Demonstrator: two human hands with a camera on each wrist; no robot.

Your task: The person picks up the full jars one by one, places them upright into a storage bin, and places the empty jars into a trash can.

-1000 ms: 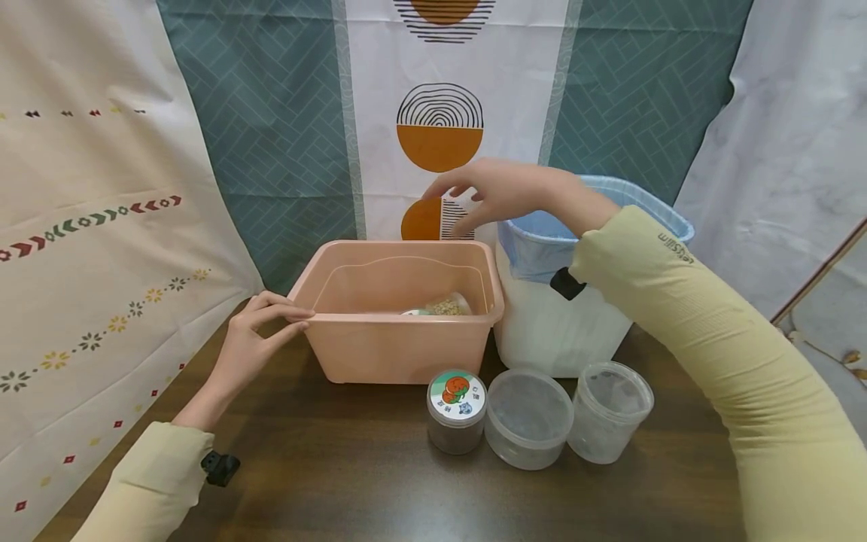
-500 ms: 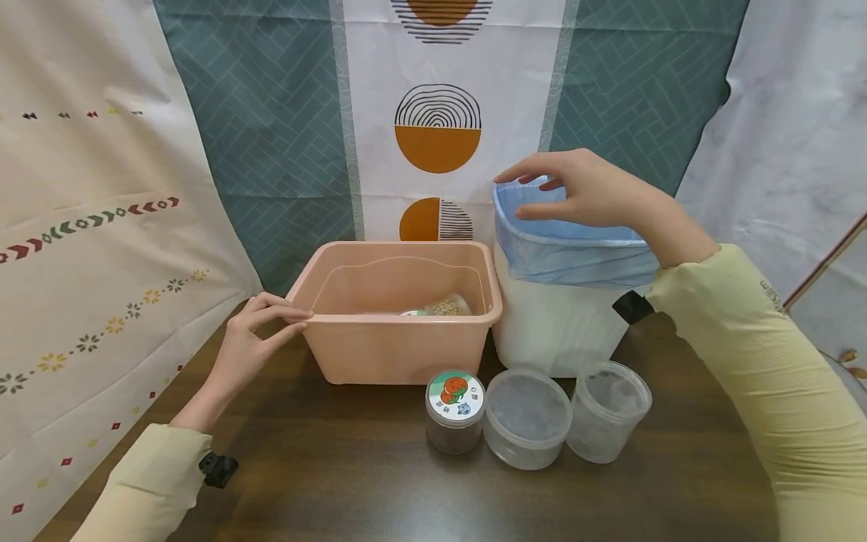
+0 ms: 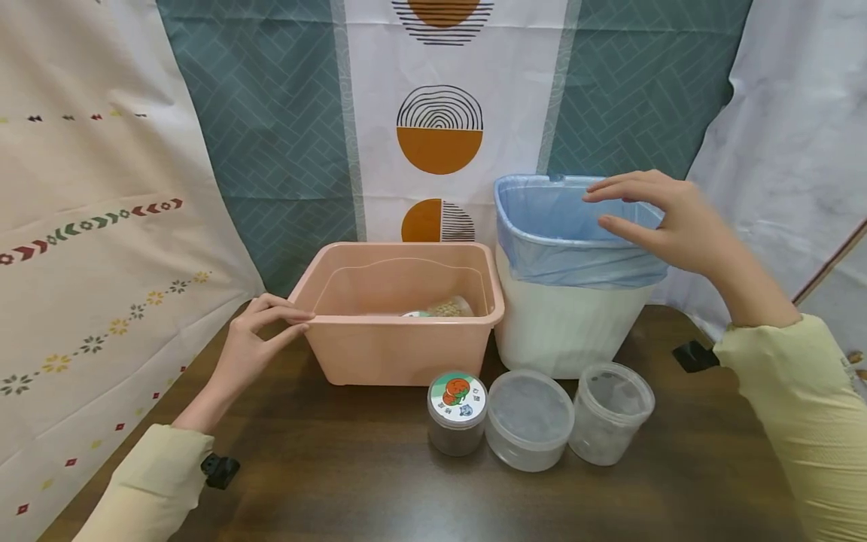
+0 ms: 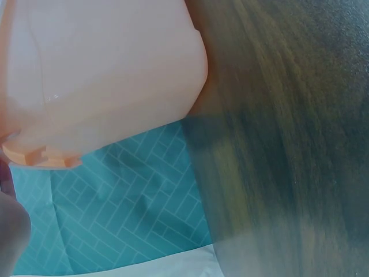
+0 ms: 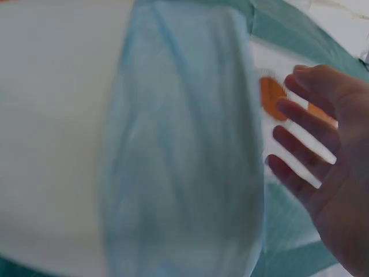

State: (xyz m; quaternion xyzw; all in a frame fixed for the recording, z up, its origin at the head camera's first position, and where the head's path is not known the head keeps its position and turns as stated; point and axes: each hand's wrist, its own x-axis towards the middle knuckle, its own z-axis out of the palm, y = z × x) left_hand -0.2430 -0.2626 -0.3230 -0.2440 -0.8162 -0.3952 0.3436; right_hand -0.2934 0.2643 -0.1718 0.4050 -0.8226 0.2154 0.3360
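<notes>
Right hand [image 3: 677, 222] has been moved rightward, from above peach plastic tub [image 3: 400, 350] to over right edge of blue-lined waste bin [image 3: 569, 324]; fingers loosely parted, nothing held. Tub rim pinched at near left corner by left hand [image 3: 254, 335]; tub apparently steadied. Jar of pale grains [image 3: 450, 307] left inside tub, partly hidden. Fruit-labelled jar [image 3: 457, 414], shallow clear container [image 3: 530, 421], tall clear jar [image 3: 609, 414] left unmoved in front; nothing carried.

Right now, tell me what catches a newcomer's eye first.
Probably the pink tub in the middle, the left hand holding its near left corner. Next, the blue-lined bin on its right, the right hand near its rim. A fruit-lidded jar stands in front of the tub.
</notes>
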